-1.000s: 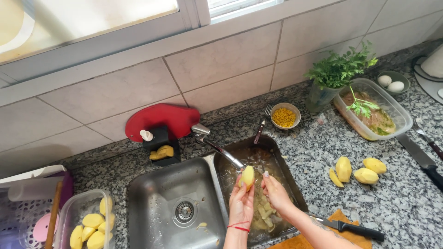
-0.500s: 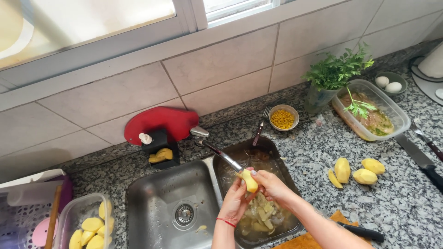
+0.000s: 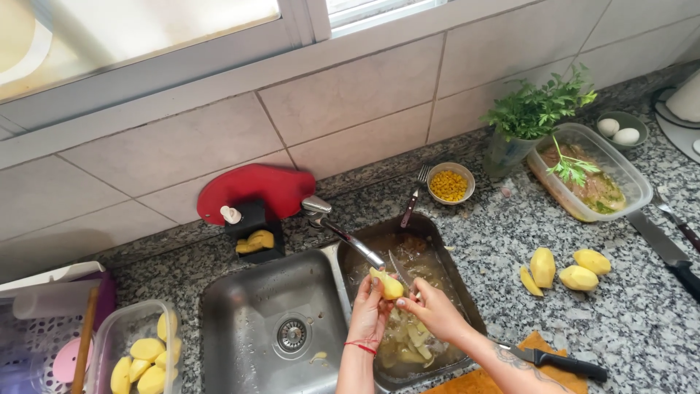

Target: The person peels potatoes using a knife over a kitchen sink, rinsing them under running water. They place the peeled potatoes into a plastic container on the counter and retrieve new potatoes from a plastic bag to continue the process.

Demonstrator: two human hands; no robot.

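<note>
My left hand [image 3: 368,314] holds a yellow peeled potato [image 3: 387,283] over the right sink basin [image 3: 437,241], which is full of peelings. My right hand [image 3: 432,308] grips a small knife [image 3: 399,270] whose blade rests against the potato. Both hands sit just under the faucet spout [image 3: 350,237]. Several peeled potato pieces [image 3: 565,268] lie on the granite counter to the right.
The left steel basin [image 3: 248,306] has a drain. A plastic tub of peeled potatoes [image 3: 138,357] stands at lower left. Behind are a red cutting board [image 3: 251,190], bowl of corn [image 3: 450,184], fork [image 3: 413,197], parsley [image 3: 536,109], meat container [image 3: 592,182], eggs [image 3: 618,131]. Black-handled knives [image 3: 558,359] lie right.
My hands moved slightly left and up over the basin with the potato, and the knife blade now lies against it. The view shifted a little.
</note>
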